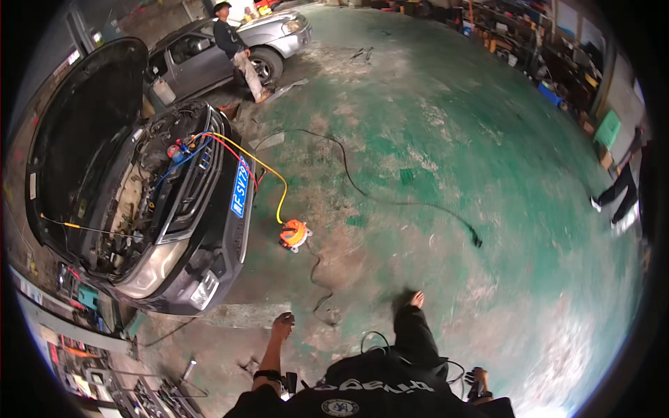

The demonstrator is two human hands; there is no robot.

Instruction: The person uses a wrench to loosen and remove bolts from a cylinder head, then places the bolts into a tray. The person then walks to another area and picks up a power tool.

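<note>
My left hand (283, 325) hangs over the floor near the car's front corner, its fingers loosely bent, with nothing seen in it. Low at the right, beside my body, is my right hand (479, 380); its fingers are dark and too small to make out. Ahead and left stands a dark car (230, 244) with its hood (83, 132) raised. A gauge set (177, 149) with red and blue parts rests at the engine bay's front edge. From there a yellow hose (282, 182) runs to an orange pump (294, 234) on the floor. Neither hand touches these.
A black cable (346, 167) snakes over the green floor to a plug (477, 241). Another person (233, 49) stands by a silver vehicle (202, 59); a second person (624, 188) is at the far right. Tools and parts (167, 397) lie at the lower left; loaded shelves (516, 42) line the back right.
</note>
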